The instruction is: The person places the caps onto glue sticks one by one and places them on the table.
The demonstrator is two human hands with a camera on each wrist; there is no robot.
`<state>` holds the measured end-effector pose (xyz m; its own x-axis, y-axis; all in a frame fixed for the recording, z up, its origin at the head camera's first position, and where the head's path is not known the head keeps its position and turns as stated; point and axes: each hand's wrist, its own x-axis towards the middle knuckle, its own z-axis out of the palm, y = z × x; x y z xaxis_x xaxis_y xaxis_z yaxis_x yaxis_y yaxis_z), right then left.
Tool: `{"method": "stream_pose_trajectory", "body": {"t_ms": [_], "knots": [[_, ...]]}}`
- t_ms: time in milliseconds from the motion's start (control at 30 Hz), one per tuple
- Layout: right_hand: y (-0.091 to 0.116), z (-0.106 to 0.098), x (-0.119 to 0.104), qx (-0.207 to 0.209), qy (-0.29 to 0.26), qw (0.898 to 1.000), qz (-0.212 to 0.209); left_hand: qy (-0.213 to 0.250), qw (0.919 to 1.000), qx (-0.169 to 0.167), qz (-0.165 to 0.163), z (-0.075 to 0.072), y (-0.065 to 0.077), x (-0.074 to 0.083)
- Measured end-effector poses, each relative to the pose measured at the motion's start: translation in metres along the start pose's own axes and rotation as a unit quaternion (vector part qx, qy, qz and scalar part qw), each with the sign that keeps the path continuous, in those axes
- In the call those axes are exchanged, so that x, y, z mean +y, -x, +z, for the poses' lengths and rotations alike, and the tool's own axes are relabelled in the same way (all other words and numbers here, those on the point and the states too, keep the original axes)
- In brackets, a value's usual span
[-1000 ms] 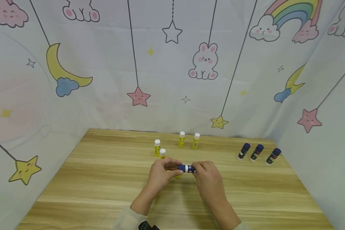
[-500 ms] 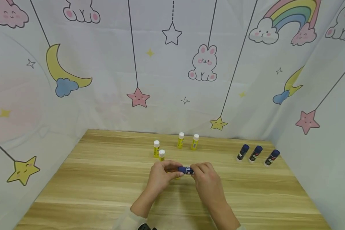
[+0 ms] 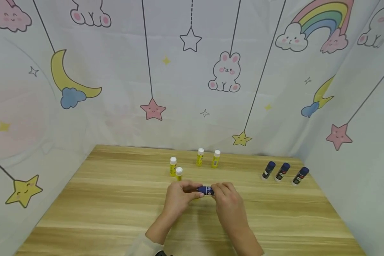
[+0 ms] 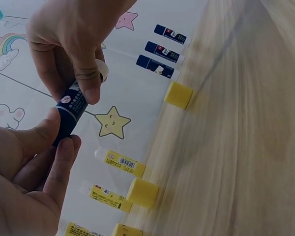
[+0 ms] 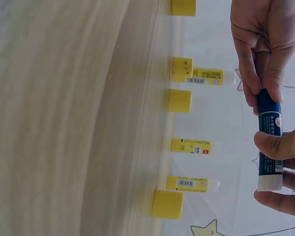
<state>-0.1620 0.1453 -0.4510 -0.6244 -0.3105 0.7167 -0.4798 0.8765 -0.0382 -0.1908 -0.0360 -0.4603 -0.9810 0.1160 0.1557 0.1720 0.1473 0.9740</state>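
A dark blue glue stick [image 3: 206,191] with a white base is held sideways above the table between both hands. My left hand [image 3: 176,199] pinches its blue cap end between thumb and fingers. At the other end, my right hand [image 3: 231,202] grips the body, with the thumb across the label and fingers near the white base [image 5: 270,183]. In the left wrist view a thin pale line crosses the glue stick [image 4: 73,104] where cap and body meet. Behind the left hand stands a yellow glue stick [image 3: 179,174] with a white top, its lower part hidden.
More yellow glue sticks [image 3: 200,157] stand upright farther back. Three dark blue glue sticks [image 3: 282,172] stand at the back right. Several short yellow cylinders [image 4: 178,95] sit on the wooden table [image 3: 115,199], mostly hidden by the hands in the head view. A patterned cloth [image 3: 121,71] encloses the table.
The white band between the glue stick's cap and body has narrowed to a thin line as the right hand came slightly closer to the left. The head view has shifted a little.
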Motion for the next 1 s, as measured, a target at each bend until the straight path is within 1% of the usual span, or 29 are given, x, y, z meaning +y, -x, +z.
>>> {"method": "stream_pose_trajectory", "body": {"t_ms": [200, 500, 767, 1000], "knots": [[-0.0006, 0.0002, -0.0043, -0.001, 0.001, 1.0, 0.014, -0.018, 0.9997, 0.013, 0.009, 0.0004, 0.0001, 0.0043], [-0.0001, 0.0018, -0.0056, -0.003, 0.003, 1.0, 0.022, -0.031, 0.9991, 0.013, 0.027, 0.0016, -0.0003, 0.0055], [-0.0002, 0.0017, -0.0046, -0.015, 0.005, 1.0, 0.026, -0.032, 0.9992, 0.01, 0.022, 0.0023, -0.0004, 0.003], [-0.0023, -0.0008, -0.0005, -0.033, -0.01, 0.999, 0.03, -0.023, 0.9995, -0.001, 0.021, 0.0015, -0.0011, 0.0028]]}}
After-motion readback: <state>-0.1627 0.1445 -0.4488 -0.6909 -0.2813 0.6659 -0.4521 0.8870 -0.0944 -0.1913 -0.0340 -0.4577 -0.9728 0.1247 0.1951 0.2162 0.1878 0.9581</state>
